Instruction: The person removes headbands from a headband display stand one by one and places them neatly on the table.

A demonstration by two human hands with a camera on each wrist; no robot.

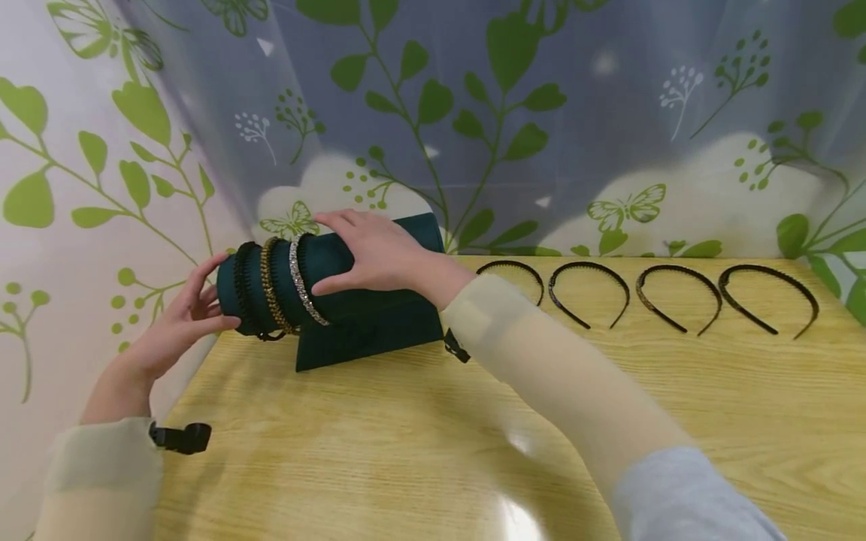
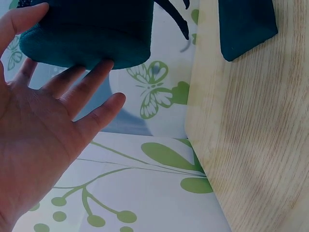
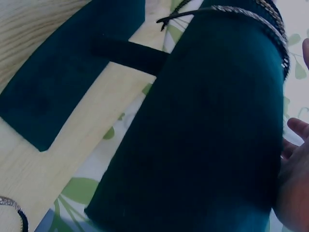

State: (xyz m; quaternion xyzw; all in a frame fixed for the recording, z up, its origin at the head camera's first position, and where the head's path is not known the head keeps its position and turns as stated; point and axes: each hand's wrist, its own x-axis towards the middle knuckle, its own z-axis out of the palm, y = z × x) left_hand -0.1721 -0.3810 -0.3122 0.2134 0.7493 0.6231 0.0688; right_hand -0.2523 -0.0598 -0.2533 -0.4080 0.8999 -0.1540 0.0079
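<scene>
A dark green velvety headband stand (image 1: 426, 233) lies as a horizontal roll on a flat base (image 1: 368, 342). Around its left part sit a black headband (image 1: 241, 289), a gold-brown beaded headband (image 1: 269, 285) and a sparkly silver headband (image 1: 298, 278). At the roll's left end is my left hand (image 1: 169, 334), its loosely bent fingers and thumb touching the end in the left wrist view. My right hand (image 1: 386, 255) is spread over the roll just right of the silver headband, holding nothing. The right wrist view shows only part of that hand (image 3: 294, 169) beside the roll.
To the right, several dark headbands stand in a row on the wooden table (image 1: 541, 421), among them one with a brownish decorated side (image 1: 646, 297). Behind the table hangs a leaf-and-butterfly patterned curtain (image 1: 575, 150); a similar patterned surface (image 1: 68, 248) borders the left.
</scene>
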